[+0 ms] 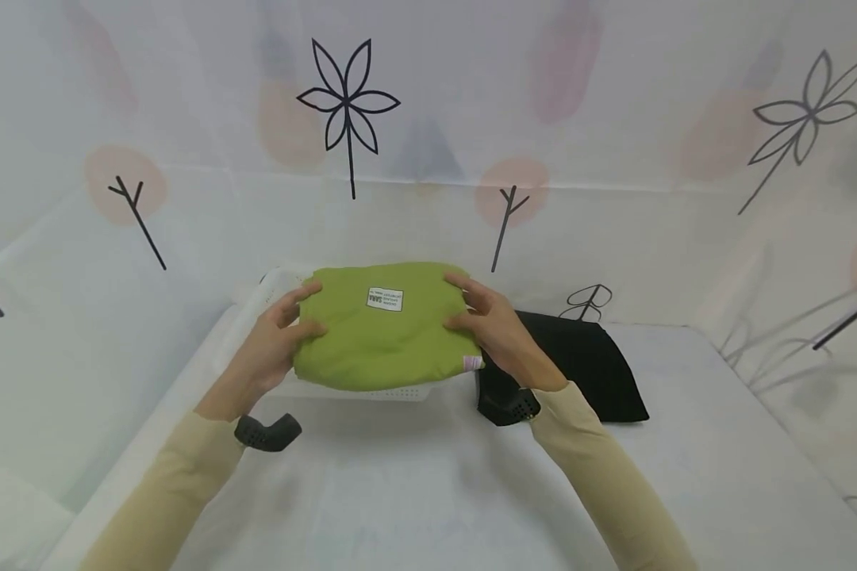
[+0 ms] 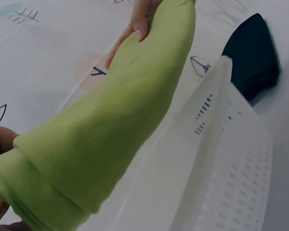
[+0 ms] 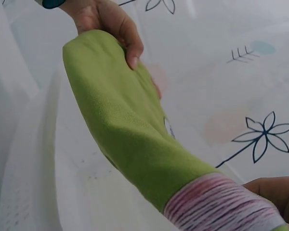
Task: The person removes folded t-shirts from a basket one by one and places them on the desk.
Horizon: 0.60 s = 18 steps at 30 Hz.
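A folded lime-green cloth garment [image 1: 386,337] with a small white printed label [image 1: 385,299] hangs in the air between both hands. My left hand [image 1: 266,349] grips its left end, thumb on the near face. At the opposite end, my right hand [image 1: 496,325] pinches the fabric between thumb and fingers. Several folded layers show at the left end in the left wrist view. A pink-and-white striped patch [image 3: 221,204] shows at the right end. Beneath the garment, mostly hidden by it, stands a white perforated plastic basket [image 2: 241,168].
To the right of the basket lies a folded black cloth [image 1: 586,365] on the white-covered table [image 1: 400,492]. Behind the table hangs a pale backdrop [image 1: 428,103] with printed flowers and twigs. Dark wrist bands [image 1: 267,433] sit at both sleeves.
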Tool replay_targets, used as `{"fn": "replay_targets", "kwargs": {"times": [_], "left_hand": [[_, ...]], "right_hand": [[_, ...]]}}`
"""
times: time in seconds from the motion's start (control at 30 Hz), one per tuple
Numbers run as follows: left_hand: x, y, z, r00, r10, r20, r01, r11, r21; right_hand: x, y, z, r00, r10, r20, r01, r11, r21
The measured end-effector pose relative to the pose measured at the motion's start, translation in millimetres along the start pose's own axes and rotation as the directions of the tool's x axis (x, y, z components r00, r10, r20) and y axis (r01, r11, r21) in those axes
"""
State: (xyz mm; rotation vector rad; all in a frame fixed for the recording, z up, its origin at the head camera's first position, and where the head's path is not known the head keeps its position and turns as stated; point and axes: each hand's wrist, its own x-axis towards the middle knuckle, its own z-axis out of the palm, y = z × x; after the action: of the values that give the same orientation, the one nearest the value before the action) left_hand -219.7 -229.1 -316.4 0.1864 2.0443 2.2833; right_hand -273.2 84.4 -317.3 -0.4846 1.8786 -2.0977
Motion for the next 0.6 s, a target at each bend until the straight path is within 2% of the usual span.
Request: {"fn": "replay_targets", "kwargs": {"times": [0.37,0.6], "left_hand": [[-15.1,-11.7,21.8,1.0,0.011,-0.003,-0.011,0.999,-0.038],[-21.6,-22.1,36.3,1.0,0.027,0.001,-0.027,0.998,-0.059]], "right_hand": [[-28.0,4,-8,0.996,0.009,-0.086,-0.014,0.998,-0.055],[-44.3,7,-16,0.993,-0.012,-0.115,0.007,0.999,-0.043]]}}
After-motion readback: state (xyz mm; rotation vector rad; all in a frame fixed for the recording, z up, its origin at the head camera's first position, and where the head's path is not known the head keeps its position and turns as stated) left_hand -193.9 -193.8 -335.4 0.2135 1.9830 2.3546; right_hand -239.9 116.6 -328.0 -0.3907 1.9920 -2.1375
